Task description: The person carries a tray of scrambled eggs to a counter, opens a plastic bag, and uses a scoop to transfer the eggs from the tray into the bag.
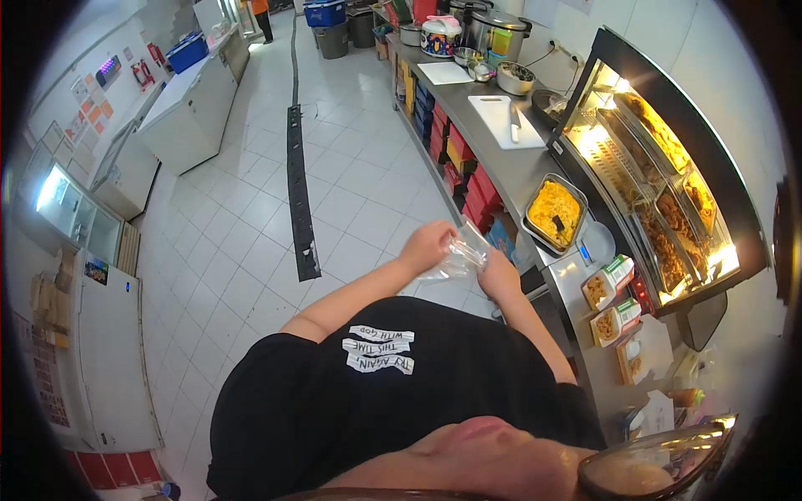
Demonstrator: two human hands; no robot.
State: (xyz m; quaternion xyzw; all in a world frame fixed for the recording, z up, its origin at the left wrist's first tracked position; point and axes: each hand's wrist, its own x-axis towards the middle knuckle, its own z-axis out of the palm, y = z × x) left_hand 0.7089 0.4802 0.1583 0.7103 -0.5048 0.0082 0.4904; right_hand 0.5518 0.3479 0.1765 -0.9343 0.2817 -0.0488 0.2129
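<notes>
A clear plastic bag [469,245] is stretched between my two hands, in front of my black shirt. My left hand [429,247] is closed, its fingers pinching one side of the bag. On the other side, my right hand [499,275] grips the plastic, its fingers partly hidden behind the film. Part of the bag hangs below my left hand. Closest to my right hand on the steel counter [572,269] is a rectangular metal tray [528,224] of yellow, cheesy-looking food [555,209], with a small black object on top.
A lit glass food warmer [660,159] with trays of fried food stands right. Small food boxes [614,321] sit before it. Beyond the tray lie a white cutting board [493,125] with a knife [515,123]. A black strip [301,184] runs along the tiled floor; a person [261,18] stands far back.
</notes>
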